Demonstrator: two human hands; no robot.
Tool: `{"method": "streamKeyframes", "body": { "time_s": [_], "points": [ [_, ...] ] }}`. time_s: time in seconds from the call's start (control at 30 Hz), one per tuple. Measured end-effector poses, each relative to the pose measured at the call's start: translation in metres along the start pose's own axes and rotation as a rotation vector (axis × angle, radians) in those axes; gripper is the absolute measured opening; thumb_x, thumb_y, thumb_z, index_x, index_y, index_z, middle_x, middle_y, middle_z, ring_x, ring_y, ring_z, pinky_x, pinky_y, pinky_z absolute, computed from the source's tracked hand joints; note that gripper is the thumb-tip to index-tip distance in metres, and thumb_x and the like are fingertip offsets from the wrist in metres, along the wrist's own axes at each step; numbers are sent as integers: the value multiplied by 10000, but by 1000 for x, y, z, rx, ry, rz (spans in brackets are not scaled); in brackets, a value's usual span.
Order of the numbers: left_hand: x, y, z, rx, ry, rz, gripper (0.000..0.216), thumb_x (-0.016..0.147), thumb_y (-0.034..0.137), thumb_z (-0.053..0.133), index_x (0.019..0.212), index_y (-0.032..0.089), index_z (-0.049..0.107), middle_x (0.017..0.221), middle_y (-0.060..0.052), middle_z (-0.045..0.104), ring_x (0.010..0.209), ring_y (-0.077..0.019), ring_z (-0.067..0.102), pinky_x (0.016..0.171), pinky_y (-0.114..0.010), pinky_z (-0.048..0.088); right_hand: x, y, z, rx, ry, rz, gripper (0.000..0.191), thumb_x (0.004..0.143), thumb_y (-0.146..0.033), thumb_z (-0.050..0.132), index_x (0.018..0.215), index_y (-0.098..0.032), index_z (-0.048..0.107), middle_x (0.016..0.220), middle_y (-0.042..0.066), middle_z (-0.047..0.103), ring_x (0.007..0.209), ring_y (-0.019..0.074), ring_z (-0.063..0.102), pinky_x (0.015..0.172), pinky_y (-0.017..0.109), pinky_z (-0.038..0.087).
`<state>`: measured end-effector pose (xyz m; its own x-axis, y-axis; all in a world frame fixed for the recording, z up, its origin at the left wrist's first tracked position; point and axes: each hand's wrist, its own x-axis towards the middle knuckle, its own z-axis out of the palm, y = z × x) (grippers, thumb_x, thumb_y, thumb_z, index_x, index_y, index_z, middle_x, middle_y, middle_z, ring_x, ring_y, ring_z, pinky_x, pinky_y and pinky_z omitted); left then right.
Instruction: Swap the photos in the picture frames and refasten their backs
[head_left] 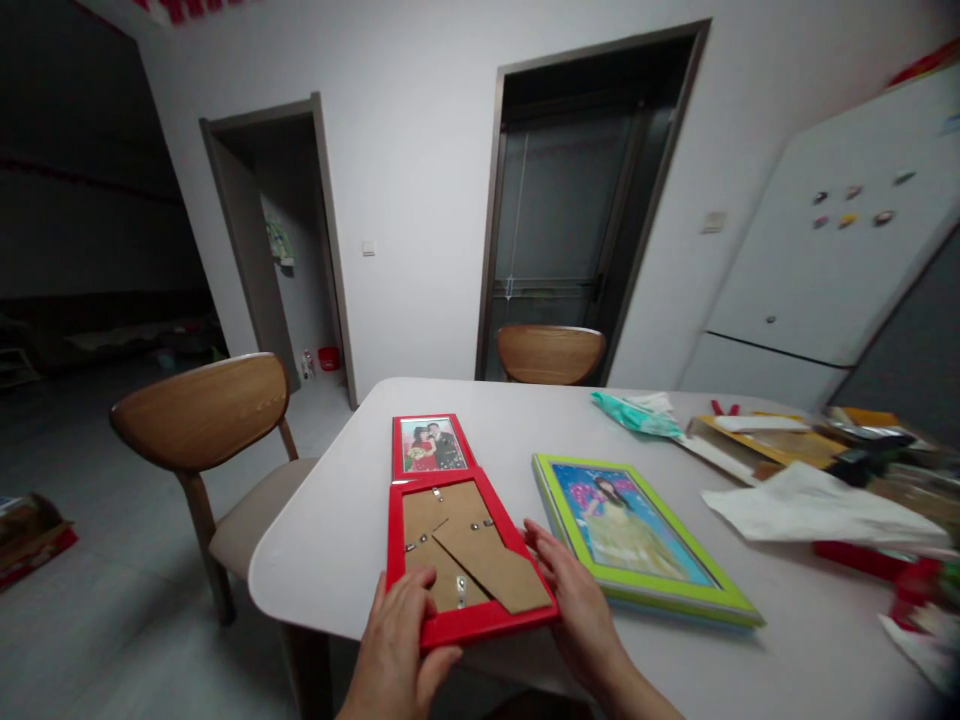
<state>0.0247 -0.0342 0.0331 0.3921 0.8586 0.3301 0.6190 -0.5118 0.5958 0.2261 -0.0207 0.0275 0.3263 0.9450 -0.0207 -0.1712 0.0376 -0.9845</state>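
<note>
A red picture frame (491, 606) is held back side up above the near edge of the table. Its brown backboard shows a folded-in stand and several small metal clips. My left hand (405, 625) grips its near left corner, thumb at the near edge and fingers over the back. My right hand (574, 600) holds the right side, fingers along the edge. Just beyond it lies another red picture frame (431, 447) with a photo of two people, partly covered by the held one. To the right, green-rimmed frames (637, 525) lie stacked, the top one showing a person in a yellow dress.
The white table (345, 520) has a rounded left corner. On its right side are a teal and white wrapper (637, 412), white paper (817, 505) and opened packaging (772, 440). Wooden chairs stand at the left (202, 410) and far side (551, 353).
</note>
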Motion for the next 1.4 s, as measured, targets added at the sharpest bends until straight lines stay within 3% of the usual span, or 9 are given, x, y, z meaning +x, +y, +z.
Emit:
{"method": "streamKeyframes", "body": {
  "time_s": [0.17,0.33,0.53,0.73,0.87,1.0,1.2,1.3,1.4],
  "points": [
    [5,26,15,-430,155,-73,226,758,442,439,804,221,442,1186,-107,493,1097,-258,451,873,-401,405,-19,-2,36,433,-319,175,365,711,-426,485,973,-178,546,927,72,630,829,198,590,714,331,465],
    [19,63,28,-781,130,-59,347,723,480,484,929,213,402,1236,-109,441,1159,-249,383,928,-369,367,-21,-15,44,487,-161,186,357,700,-433,511,988,-222,519,635,-20,611,551,135,576,535,263,470],
    [60,93,16,-1028,129,-143,660,712,333,528,1247,219,159,1243,-90,449,1068,-228,486,859,-342,445,18,-57,-49,115,21,15,521,692,-353,503,1190,-240,403,837,17,665,701,186,627,605,310,495],
    [93,98,77,-886,-66,-175,470,730,113,452,1191,139,368,1175,-92,527,1036,-182,519,847,-291,455,65,-77,-146,-324,128,60,612,671,-253,503,1251,-142,343,809,52,682,658,184,636,598,300,500],
    [99,100,108,-663,-80,-136,450,693,98,472,1139,145,433,1174,-77,531,1052,-170,502,917,-306,393,81,-65,-172,-620,169,16,468,672,-259,485,1120,-125,505,837,61,680,725,193,632,632,275,490],
    [100,94,108,-413,-91,-65,467,696,155,482,1159,136,425,1203,-72,504,1105,-167,452,952,-293,344,88,-56,-182,-817,176,-70,342,662,-247,477,963,-149,608,926,59,659,819,203,611,737,286,461],
    [138,29,70,69,-73,-39,520,738,234,461,1226,102,337,1357,-114,273,1250,-195,212,1026,-359,165,69,-76,-146,-956,338,-270,360,665,-289,502,992,-171,599,1050,96,599,978,249,535,841,357,405],
    [158,-14,43,196,-48,-133,560,713,247,488,1222,78,329,1348,-173,262,1250,-287,179,994,-501,105,38,-72,-92,-881,93,-457,331,704,-316,477,999,-219,592,1065,72,591,964,227,542,835,367,420],
    [159,-36,25,270,-84,-151,578,658,281,549,1177,76,397,1272,-186,393,1200,-316,284,977,-504,144,13,-49,-36,-832,-224,-523,312,717,-310,484,996,-224,596,1074,75,585,999,216,524,861,363,416]
  ]
}}
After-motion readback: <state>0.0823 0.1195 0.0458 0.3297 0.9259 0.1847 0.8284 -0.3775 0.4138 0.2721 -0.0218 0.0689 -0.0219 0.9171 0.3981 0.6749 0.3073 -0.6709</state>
